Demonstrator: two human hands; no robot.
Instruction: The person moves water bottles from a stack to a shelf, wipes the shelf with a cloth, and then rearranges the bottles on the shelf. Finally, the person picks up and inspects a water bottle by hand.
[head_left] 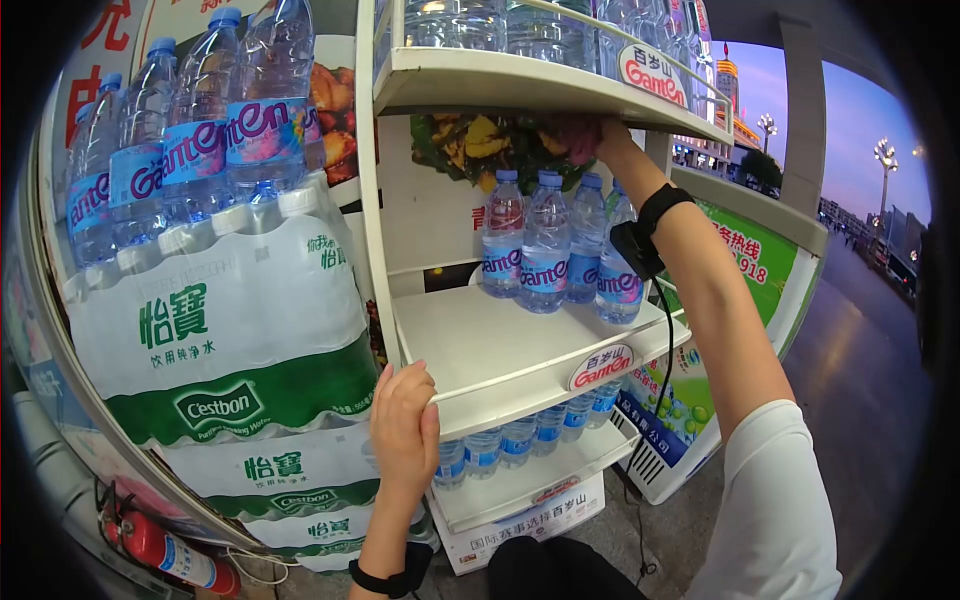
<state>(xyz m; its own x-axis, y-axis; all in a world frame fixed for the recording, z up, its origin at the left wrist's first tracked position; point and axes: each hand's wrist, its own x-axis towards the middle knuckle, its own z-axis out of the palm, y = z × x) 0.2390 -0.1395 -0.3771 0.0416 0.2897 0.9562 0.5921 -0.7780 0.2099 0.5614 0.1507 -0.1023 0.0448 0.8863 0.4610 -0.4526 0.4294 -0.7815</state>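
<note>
White shelving [368, 200] loaded with water fills the stall front. Her or his left hand [403, 430] lies with fingers nearly straight against the front edge of the middle shelf [500, 350], clasping nothing. The right hand [580, 135] presses up under the upper shelf [520, 85], above four bottles [545, 250]; it is blurred, so I cannot tell its grip.

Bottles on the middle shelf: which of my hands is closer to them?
Right. Your right hand is just above the caps of the bottles, under the upper shelf. Your left hand rests on the front edge of the middle shelf, lower left of them.
</note>
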